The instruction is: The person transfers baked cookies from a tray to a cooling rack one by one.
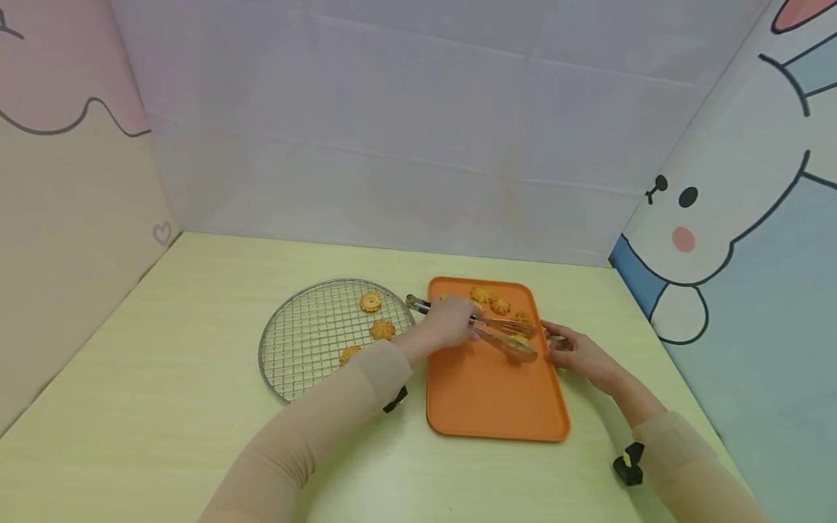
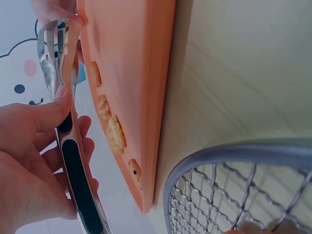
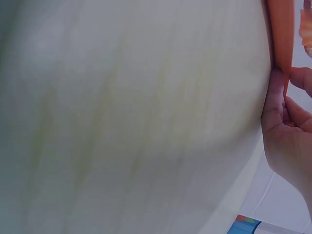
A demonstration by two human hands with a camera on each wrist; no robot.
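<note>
A pale yellow-green wooden tabletop (image 1: 163, 407) is enclosed by three panels: a plain whitish back wall (image 1: 405, 131), a pink-and-cream cartoon panel (image 1: 59, 181) at the left, and a rabbit-printed panel (image 1: 752, 181) at the right. Soft, even light is cast.

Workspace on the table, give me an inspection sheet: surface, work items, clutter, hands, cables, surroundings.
Surface: pale yellow-green table, wood-grain look.
Work items: orange tray with several cookies at its far end; round wire rack beside it on the left, holding three cookies; metal tongs over the tray, tips at a cookie.
Clutter: nothing seen.
Hands: left hand grips the tongs; right hand rests against the tray's right edge, fingers touching it.
Cables: nothing seen; a small black clip shows at each wrist.
Surroundings: white back panel, pink cloud panel on the left, cartoon rabbit panel on the right.
</note>
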